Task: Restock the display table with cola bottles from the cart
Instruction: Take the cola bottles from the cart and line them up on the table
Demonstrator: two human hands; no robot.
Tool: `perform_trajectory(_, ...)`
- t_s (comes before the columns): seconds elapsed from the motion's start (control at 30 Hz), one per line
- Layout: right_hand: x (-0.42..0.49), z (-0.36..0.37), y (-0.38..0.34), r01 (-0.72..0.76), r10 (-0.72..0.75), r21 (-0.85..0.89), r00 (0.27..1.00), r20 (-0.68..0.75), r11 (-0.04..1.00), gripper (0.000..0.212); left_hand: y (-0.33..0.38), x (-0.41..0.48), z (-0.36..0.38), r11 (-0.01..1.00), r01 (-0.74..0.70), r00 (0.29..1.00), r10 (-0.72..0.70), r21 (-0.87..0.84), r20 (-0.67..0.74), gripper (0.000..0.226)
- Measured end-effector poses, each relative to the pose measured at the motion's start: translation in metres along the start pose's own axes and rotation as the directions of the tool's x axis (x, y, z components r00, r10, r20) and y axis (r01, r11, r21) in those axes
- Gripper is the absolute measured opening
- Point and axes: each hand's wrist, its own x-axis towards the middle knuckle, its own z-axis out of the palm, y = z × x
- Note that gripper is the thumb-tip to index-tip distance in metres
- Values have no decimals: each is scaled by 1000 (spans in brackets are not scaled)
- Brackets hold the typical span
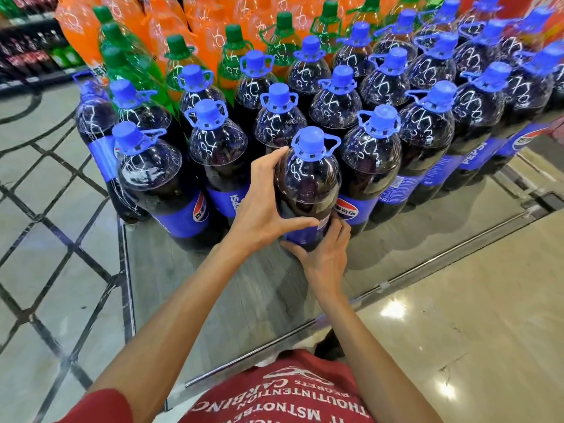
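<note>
A large cola bottle (308,184) with a blue cap and blue label stands upright at the front of the grey display table (244,288). My left hand (262,206) grips its left side, thumb across the front and fingers round the shoulder. My right hand (323,251) holds the base, fingers wrapped round the lower label from the right. Several rows of identical cola bottles (378,148) stand packed behind and beside it. No cart is in view.
Green-capped bottles (235,53) and orange soda bottles (171,22) fill the back of the table. Bare tabletop lies in front of the held bottle. A tiled floor (45,239) runs on the left, glossy floor (473,315) on the right. Shelves (27,56) stand far left.
</note>
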Motion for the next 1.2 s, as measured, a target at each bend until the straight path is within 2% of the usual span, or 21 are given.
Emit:
perform_trajectory(0.27,-3,-11,-9,-82,76,80,994,76,993,115,5,-14,6,996,62,994,-68,-65,-89,119)
perform_trajectory(0.53,4,-32,0,-42,28,67,980,197,997,100,4,-17,1,993,58,996,-64,-107,-54,115)
perform_trajectory(0.67,5,-43,2,-67,46,72,964,262,995,82,-2,-21,-8,993,81,997,-81,-83,10,107)
perform_trajectory(0.77,4,-54,4,-57,52,7,954,295,998,65,-3,-29,-15,993,116,993,-116,20,2,83)
perform_trajectory(0.87,1,-75,3,-16,44,-73,919,391,997,60,0,-42,-18,980,121,993,-117,158,-33,32)
perform_trajectory(0.9,0,-83,4,9,42,-118,903,426,993,60,-1,-47,-17,972,125,992,-125,200,-10,23)
perform_trajectory(1.0,-3,-114,9,66,112,-318,853,509,946,62,4,-56,-7,921,91,963,-178,379,201,38)
perform_trajectory(1.1,-15,-153,18,77,230,-507,826,515,858,65,25,-54,4,824,11,856,-300,566,420,42)
perform_trajectory(1.2,-36,-195,22,50,309,-591,815,490,805,77,53,-52,15,726,-137,759,-360,674,542,55)
